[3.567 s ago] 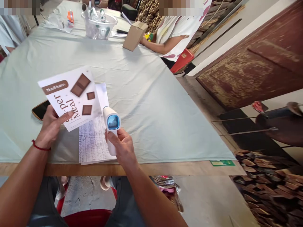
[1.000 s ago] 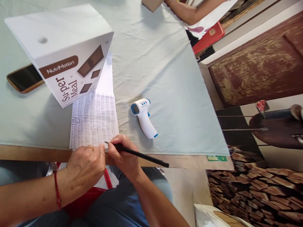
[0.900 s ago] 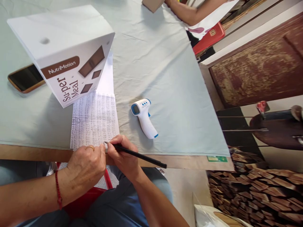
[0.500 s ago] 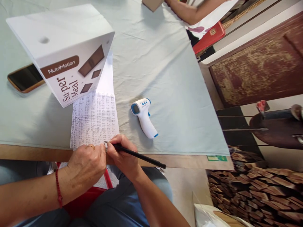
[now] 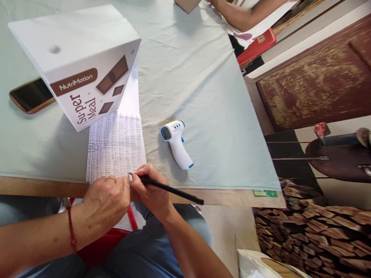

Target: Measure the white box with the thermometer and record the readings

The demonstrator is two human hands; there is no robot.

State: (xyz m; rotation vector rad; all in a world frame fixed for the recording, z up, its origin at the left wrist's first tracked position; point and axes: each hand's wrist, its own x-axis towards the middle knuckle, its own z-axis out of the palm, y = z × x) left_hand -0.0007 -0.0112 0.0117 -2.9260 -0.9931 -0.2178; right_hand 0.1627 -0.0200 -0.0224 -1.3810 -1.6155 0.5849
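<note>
A sheet of paper (image 5: 116,148) covered in dense handwriting lies at the table's near edge, one small part of it circled. My right hand (image 5: 152,189) is closed around a black pen (image 5: 172,190), whose tip meets the bottom of the sheet. Beside it, my left hand (image 5: 107,202), with a ring and a red cord bracelet, is closed at the sheet's lower edge; its fingertips are partly hidden. To the right lies a white and blue infrared thermometer (image 5: 176,144). A white NutriMotion box (image 5: 87,83) stands over the upper part of the paper.
A smartphone (image 5: 30,95) is partly hidden behind the box. Another person's arm (image 5: 240,16) and a cardboard box (image 5: 187,4) are at the far side of the pale tablecloth (image 5: 214,116). Stacked firewood (image 5: 315,235) is on the right, below a dark red panel (image 5: 315,73).
The other person's arm at the top has shifted slightly right. My hands, the pen and the paper stay almost where they were.
</note>
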